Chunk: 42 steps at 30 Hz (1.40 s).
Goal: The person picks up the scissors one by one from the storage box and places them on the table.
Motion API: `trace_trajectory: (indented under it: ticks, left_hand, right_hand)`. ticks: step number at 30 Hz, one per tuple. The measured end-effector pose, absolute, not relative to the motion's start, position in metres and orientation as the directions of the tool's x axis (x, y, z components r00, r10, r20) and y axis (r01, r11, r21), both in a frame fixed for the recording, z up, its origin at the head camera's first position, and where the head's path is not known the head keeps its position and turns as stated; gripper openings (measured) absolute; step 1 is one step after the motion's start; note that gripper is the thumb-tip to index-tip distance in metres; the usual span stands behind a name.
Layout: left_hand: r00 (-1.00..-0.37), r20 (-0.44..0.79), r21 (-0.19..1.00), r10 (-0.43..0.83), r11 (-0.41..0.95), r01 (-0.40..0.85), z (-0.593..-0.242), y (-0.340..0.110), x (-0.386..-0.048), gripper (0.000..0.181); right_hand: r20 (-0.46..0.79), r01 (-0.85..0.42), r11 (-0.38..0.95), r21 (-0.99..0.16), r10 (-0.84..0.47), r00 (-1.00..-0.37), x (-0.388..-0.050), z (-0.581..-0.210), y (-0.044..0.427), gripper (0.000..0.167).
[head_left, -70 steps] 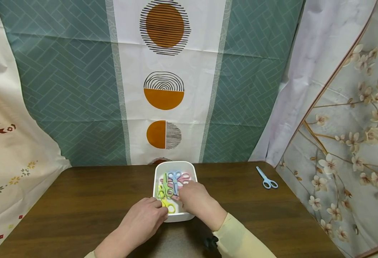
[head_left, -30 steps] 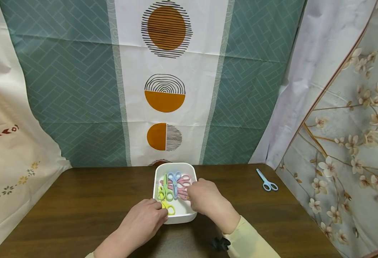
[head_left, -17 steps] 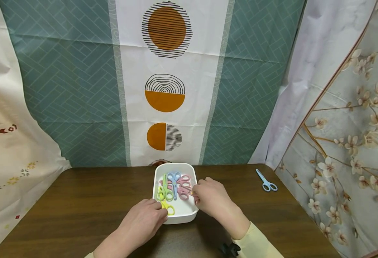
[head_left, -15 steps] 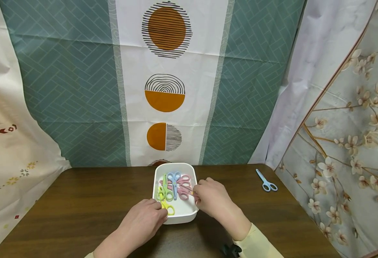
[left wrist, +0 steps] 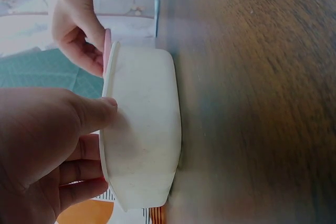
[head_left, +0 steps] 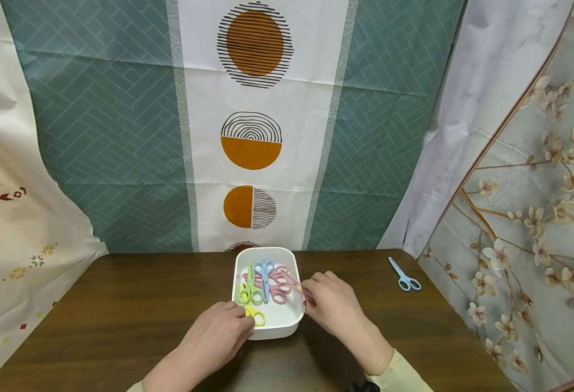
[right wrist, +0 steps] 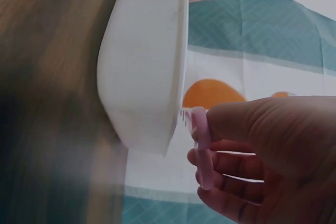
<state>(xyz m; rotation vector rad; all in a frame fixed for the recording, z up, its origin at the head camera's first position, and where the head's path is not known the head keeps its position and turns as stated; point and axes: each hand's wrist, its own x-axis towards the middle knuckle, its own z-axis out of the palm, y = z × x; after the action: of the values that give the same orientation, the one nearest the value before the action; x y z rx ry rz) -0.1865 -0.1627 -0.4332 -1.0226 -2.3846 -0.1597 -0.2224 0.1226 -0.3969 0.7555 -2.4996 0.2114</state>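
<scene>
A white tray (head_left: 275,331) on the brown table holds green scissors (head_left: 251,283), blue scissors (head_left: 265,280), yellow scissors (head_left: 254,314) and pink scissors (head_left: 281,294). My left hand (head_left: 220,332) grips the tray's near left rim; in the left wrist view its thumb (left wrist: 105,111) presses the outer wall, fingers inside. My right hand (head_left: 338,305) pinches another pink pair by its handles at the right rim, blades over the tray. The right wrist view shows those pink handles (right wrist: 203,150) between thumb and fingers of the right hand (right wrist: 262,156), just outside the tray wall (right wrist: 142,66).
Separate light blue scissors (head_left: 405,276) lie on the table (head_left: 159,294) near its back right corner. A green and white patterned cloth (head_left: 115,136) hangs behind the table, with a floral cloth (head_left: 526,228) at the right and a cream cloth (head_left: 17,218) at the left.
My right hand has moved from inside the tray rightward to its right rim, drawing a pink pair out from among the others. The left hand stays on the near left rim.
</scene>
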Motion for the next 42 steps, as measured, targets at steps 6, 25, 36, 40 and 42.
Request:
trace_trajectory:
  ticks: [6, 25, 36, 40, 42]
  left_hand:
    - [-0.578, 0.508, -0.093, 0.638, 0.708, 0.700, -0.433, -0.162, -0.186, 0.026]
    - [-0.583, 0.503, -0.085, 0.638, 0.708, 0.701, -0.433, -0.162, -0.185, 0.026]
    - [-0.586, 0.502, -0.091, 0.636, 0.712, 0.696, -0.433, -0.161, -0.185, 0.025]
    - [-0.592, 0.496, -0.083, 0.636, 0.713, 0.696, -0.433, -0.162, -0.186, 0.025]
    - [-0.594, 0.493, -0.079, 0.636, 0.713, 0.697, -0.433, -0.163, -0.186, 0.025]
  right_hand:
    - [0.511, -0.508, 0.861, -0.038, -0.420, -0.750, -0.223, -0.401, 0.133, 0.019]
    - [0.504, -0.406, 0.911, -0.074, -0.317, -0.803, -0.226, -0.417, 0.166, 0.019]
    - [0.492, -0.384, 0.922, -0.050, -0.312, -0.813, -0.229, -0.427, 0.173, 0.022]
    - [0.458, -0.363, 0.930, -0.052, -0.301, -0.836, -0.231, -0.430, 0.174, 0.020]
    - [0.430, -0.353, 0.934, -0.057, -0.296, -0.853, -0.232, -0.431, 0.175, 0.019]
